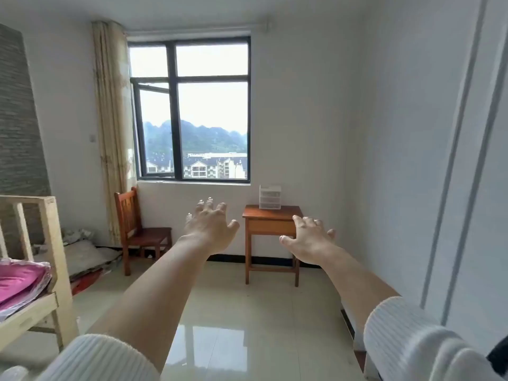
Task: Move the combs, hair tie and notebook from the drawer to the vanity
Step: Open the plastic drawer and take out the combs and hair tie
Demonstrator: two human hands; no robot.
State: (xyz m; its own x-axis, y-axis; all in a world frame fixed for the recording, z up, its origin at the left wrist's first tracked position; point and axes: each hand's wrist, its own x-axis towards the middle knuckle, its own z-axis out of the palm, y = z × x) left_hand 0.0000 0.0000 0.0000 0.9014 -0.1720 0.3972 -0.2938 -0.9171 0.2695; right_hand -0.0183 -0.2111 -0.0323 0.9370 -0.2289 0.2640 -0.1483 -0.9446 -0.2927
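A small wooden vanity table (270, 220) stands against the far wall below the window, across the room from me. On its top sits a small white plastic drawer unit (270, 197), closed. My left hand (210, 226) and my right hand (308, 237) are stretched forward at arm's length, palms down, fingers spread, both holding nothing. They are far short of the table. No comb, hair tie or notebook shows anywhere.
A wooden chair (137, 229) stands in the corner left of the table, beside a curtain. A pale wooden frame (46, 243) with pink bedding (19, 281) is at the left. A white wardrobe door (467, 188) lines the right. Glossy tiled floor (233, 312) lies between me and the table.
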